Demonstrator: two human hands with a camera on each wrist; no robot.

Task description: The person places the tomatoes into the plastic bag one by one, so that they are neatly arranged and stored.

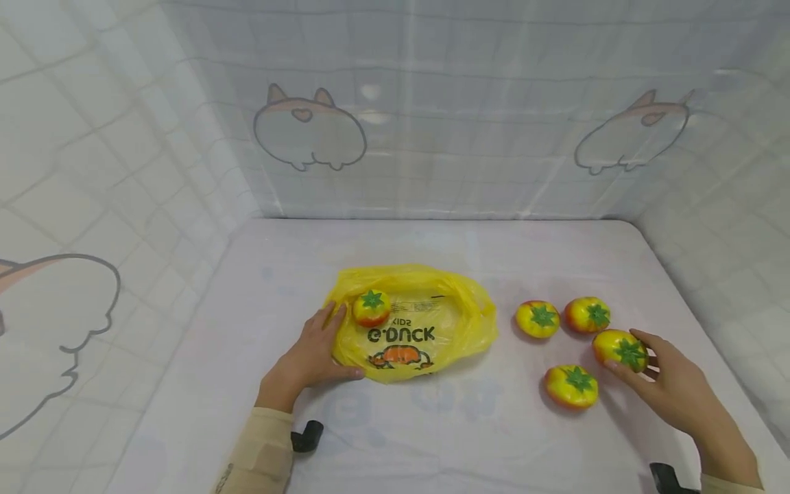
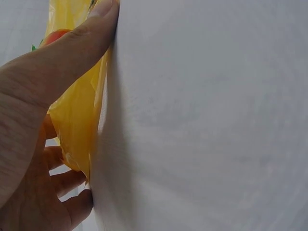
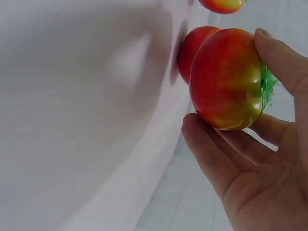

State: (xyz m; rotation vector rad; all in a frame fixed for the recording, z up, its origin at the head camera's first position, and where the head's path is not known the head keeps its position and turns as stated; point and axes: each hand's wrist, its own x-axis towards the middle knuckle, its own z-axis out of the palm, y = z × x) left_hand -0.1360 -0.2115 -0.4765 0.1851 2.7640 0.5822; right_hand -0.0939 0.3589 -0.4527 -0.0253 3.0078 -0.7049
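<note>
A yellow plastic bag (image 1: 463, 329) with dark print lies on the table, its mouth spread wide. One red-yellow fruit (image 1: 372, 308) with a green star-shaped top sits at the bag's left part. My left hand (image 1: 311, 350) rests at the bag's left edge, fingers spread and relaxed; in the left wrist view the hand (image 2: 43, 110) lies along the yellow plastic (image 2: 77, 120). On the right, my right hand (image 1: 669, 384) holds a similar fruit (image 1: 619, 350) between thumb and fingers. The right wrist view shows this fruit (image 3: 228, 79) held off the cloth by the hand (image 3: 260, 163).
Three more fruits stand between the bag and my right hand: one (image 1: 537, 319) nearest the bag, one (image 1: 587, 315) behind the held fruit, one (image 1: 571, 387) nearer the front. White cloth (image 1: 407, 439) covers the table; printed curtains (image 1: 457, 137) hang behind and at both sides.
</note>
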